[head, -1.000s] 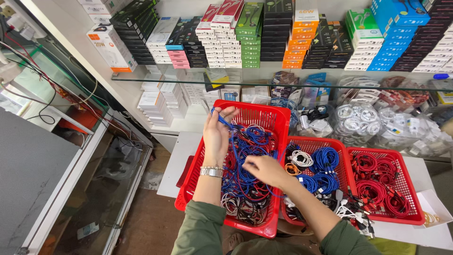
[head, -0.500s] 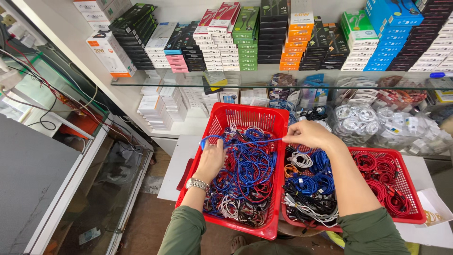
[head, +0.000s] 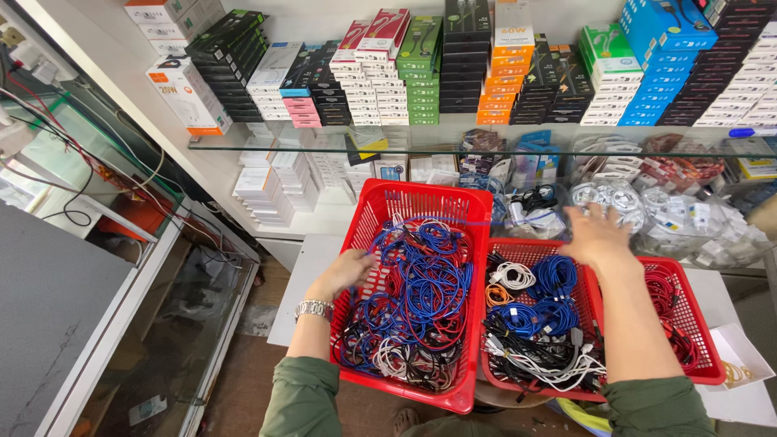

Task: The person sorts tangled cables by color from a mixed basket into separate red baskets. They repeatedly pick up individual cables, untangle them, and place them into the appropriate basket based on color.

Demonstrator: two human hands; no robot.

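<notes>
A pale, off-white wall runs behind stacked rows of small cardboard product boxes in black, white, pink, green, orange and blue, which stand on a clear glass shelf. Below it, more white boxes sit on a lower white shelf. To the left stands a glass-fronted display counter with a grey top, with red and black wires trailing beside it. The brown, dusty floor shows beneath. Light is even and bright.

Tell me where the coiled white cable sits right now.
In the head view, the coiled white cable lies in the middle red basket, near its upper left corner, beside the blue cable coils and left of the right hand.
</notes>
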